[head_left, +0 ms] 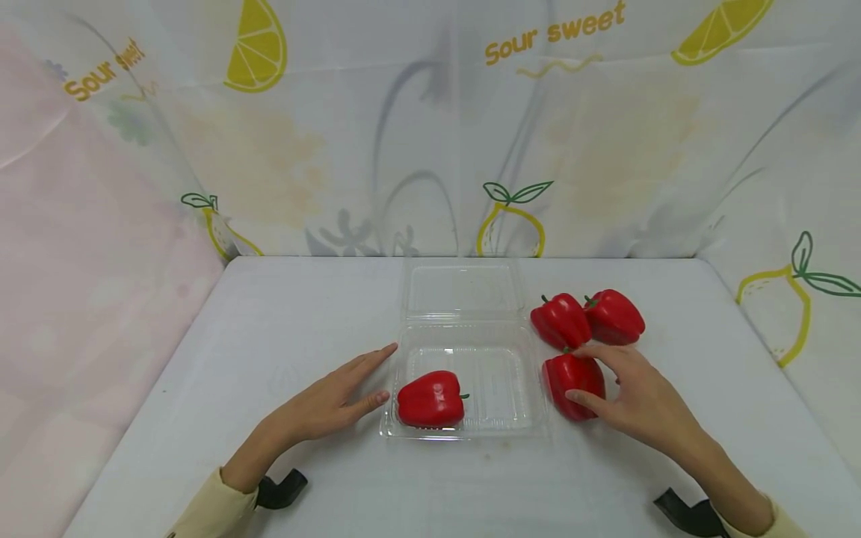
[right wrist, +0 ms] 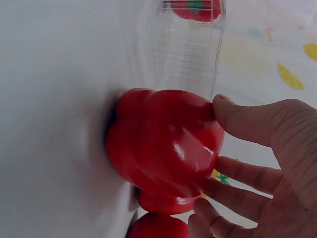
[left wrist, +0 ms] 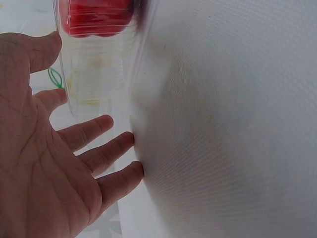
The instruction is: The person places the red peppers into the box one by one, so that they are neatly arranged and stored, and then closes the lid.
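Note:
A clear plastic clamshell box lies opened on the table, its lid folded back. One red bell pepper rests on its side in the box's left part, stem to the right. My left hand is at the box's left edge, fingers spread; in the left wrist view its thumb and forefinger meet the rim. To the right of the box, my right hand grips another red bell pepper between thumb and fingers. That pepper appears to sit on the table.
Behind the gripped pepper, two more red bell peppers, one on the left and one on the right, lie close together. A white cloth covers the table. Printed fabric with lemon drawings hangs at the back and sides.

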The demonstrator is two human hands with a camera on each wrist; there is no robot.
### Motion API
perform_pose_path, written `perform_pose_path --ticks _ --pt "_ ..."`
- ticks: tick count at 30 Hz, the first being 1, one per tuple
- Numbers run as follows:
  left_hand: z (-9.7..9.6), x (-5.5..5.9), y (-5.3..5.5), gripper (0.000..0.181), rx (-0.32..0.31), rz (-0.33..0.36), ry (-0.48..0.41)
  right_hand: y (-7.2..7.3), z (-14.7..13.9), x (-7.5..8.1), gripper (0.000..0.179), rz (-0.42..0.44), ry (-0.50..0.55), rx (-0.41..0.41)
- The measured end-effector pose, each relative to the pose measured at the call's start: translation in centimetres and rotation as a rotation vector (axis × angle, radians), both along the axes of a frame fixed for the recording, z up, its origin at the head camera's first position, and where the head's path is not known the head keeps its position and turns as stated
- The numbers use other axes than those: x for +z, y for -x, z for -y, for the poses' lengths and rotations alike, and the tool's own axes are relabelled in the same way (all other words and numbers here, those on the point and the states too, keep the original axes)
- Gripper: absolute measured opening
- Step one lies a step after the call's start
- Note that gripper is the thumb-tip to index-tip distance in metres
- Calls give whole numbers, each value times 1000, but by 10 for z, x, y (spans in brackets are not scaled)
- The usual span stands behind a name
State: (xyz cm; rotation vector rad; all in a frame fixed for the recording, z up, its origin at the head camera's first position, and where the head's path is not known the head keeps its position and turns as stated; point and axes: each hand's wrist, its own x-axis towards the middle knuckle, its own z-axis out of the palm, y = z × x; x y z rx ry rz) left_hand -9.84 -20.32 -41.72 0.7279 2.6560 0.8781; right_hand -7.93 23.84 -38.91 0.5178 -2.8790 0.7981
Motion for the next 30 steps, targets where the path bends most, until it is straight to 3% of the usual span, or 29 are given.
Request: perform_pose_path --ticks 11,30 --pt "0 -1 0 72 -3 -16 7 -2 -5 3 66 -18 -56 -73" --pt "1 -1 0 72 -1 -7 8 -1 -11 3 58 -30 -181 -131"
